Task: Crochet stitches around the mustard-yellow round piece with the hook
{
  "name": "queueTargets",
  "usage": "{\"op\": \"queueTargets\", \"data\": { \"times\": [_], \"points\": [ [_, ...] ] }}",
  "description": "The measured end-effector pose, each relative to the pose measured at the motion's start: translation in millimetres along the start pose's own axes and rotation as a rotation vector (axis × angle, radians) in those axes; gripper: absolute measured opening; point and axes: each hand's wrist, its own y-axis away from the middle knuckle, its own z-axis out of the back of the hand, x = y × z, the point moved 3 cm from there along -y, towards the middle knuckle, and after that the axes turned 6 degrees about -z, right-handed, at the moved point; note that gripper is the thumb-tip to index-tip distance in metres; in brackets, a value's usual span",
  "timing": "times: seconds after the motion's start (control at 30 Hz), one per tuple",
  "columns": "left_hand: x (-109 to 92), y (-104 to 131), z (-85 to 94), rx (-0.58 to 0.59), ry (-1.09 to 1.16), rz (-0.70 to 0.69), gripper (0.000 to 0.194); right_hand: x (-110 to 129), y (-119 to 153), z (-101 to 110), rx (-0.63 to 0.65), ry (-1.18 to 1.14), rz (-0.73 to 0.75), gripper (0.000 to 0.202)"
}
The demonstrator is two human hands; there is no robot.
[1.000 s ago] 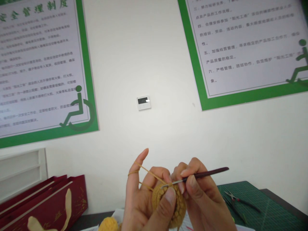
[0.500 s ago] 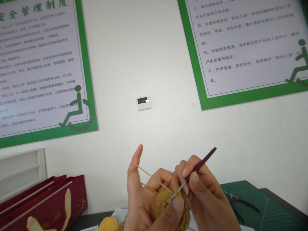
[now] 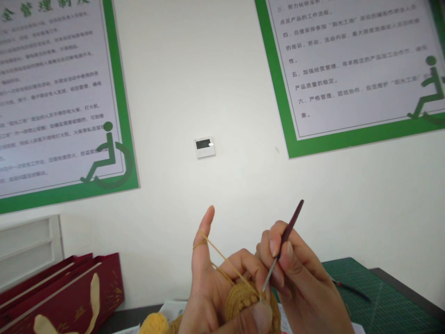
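Observation:
A mustard-brown crochet piece [image 3: 238, 299], rounded and ribbed, is pinched in my left hand [image 3: 205, 301] between thumb and fingers. From it a strand of mustard yarn [image 3: 222, 256] runs up to my raised index finger and wraps around it. My right hand [image 3: 301, 273] grips a crochet hook [image 3: 291, 225] with a dark red handle and a metal shaft. The hook's tip meets the top edge of the piece, close to my left thumb; whether it sits inside a stitch I cannot tell.
Yellow yarn [image 3: 155, 323] lies at the bottom beside papers [image 3: 175, 308]. Dark red gift bags [image 3: 104, 290] stand at the left. A green cutting mat [image 3: 351, 273] lies at the right, with dark-handled pliers [image 3: 354, 290] partly hidden by my hand. A white wall with posters rises behind.
The crochet hook has turned more upright, its tip moving right and away from the middle of the piece toward the edge. Both hands sit slightly differently, the left one further right.

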Motion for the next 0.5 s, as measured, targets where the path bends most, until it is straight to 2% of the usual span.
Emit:
{"op": "queueTargets", "data": {
  "times": [0.23,0.37,0.5],
  "points": [
    [2.7,-2.0,3.0,0.083,0.038,-0.005,0.127,3.3,1.3,-1.3,-0.031,-0.012,-0.032,0.029],
    [2.5,-2.2,7.3,0.095,0.025,0.016,0.107,4.8,1.8,-2.3,-0.079,-0.032,-0.116,0.03],
    [-0.6,-0.5,12.0,0.05,-0.033,0.011,0.087,3.6,0.1,-4.0,-0.059,-0.061,-0.164,0.032]
  ]
}}
